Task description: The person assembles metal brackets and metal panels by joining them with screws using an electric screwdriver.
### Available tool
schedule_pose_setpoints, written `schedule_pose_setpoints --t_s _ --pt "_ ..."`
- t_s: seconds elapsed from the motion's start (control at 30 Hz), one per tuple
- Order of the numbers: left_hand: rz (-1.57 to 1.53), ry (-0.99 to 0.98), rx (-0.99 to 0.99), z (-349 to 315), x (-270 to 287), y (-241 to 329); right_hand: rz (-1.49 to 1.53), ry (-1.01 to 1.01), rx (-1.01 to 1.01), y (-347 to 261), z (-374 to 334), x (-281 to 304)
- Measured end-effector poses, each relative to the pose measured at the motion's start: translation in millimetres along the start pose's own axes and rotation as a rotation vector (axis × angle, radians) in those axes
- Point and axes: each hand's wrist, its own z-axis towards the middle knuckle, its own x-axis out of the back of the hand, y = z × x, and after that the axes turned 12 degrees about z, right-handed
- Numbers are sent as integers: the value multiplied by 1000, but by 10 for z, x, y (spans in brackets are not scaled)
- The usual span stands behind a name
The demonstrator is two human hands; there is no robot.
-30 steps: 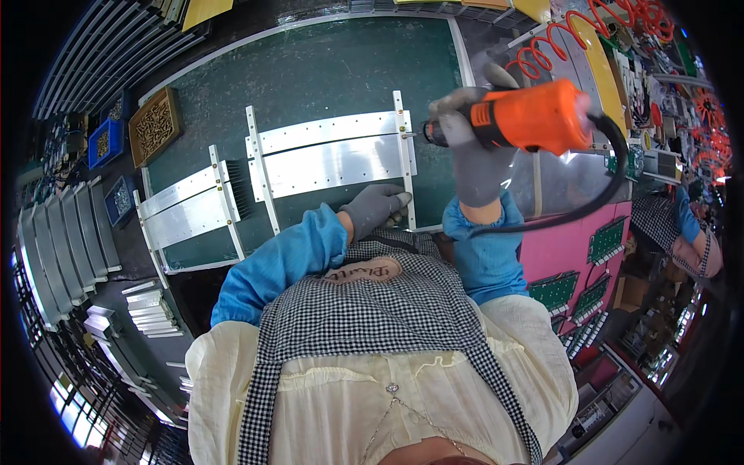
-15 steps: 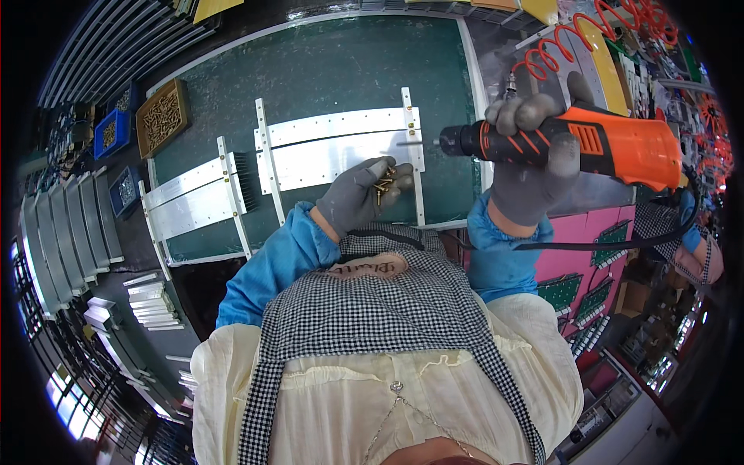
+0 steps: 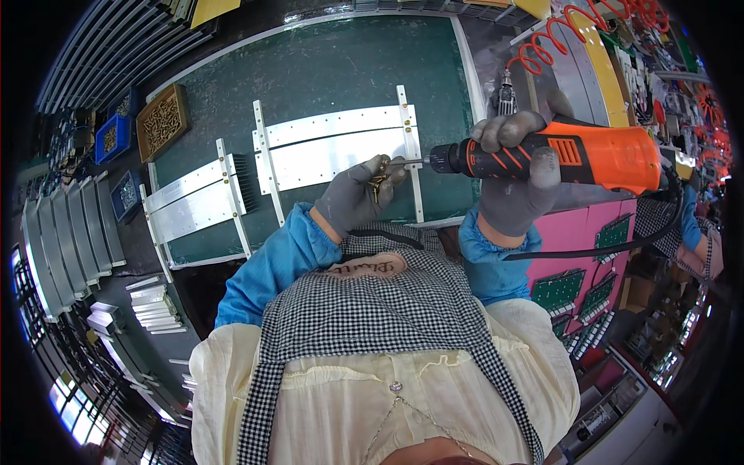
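Gloved in grey, my left hand [image 3: 353,194] is closed around several brass-coloured screws [image 3: 378,186] just over the near edge of the metal panel assembly [image 3: 333,159]. My right hand [image 3: 515,174] grips an orange and black power screwdriver [image 3: 573,155], held level and pointing left. Its bit reaches the fingertips of my left hand, where a screw seems to meet it; the exact contact is too small to tell. White crossbars run across the silver panels, with brass screws in the right one. A second panel assembly [image 3: 194,194] lies to the left.
A tan bin of screws [image 3: 184,112] and blue bins [image 3: 115,138] stand at the left of the green table [image 3: 333,50]. Red coiled hose [image 3: 535,58] hangs at the upper right. A black cable [image 3: 597,252] trails from the screwdriver. Green circuit boards [image 3: 558,291] lie on pink at the right.
The screwdriver has moved left and slightly down in my right hand, its bit now at my left fingertips. My left hand has barely moved and still holds the screws.
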Motion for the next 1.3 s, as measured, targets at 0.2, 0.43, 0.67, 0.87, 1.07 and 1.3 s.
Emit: schedule_pose_setpoints --t_s 0.2,0.43,0.67,0.87,1.07,1.3 --pt "49 -14 -12 -10 -29 -74 -136 87 -5 22 -96 -18" --pt "122 -59 -17 1 -55 -144 -128 304 29 -38 -152 -43" --pt "632 250 204 -37 140 -264 -226 247 124 -113 -249 20" --pt "1119 304 261 122 -75 -393 -341 259 68 15 -395 -53" --pt "1210 268 239 267 43 -455 -471 115 9 76 -436 0" --pt "1180 287 218 206 7 -427 -576 -95 -97 191 -429 42"
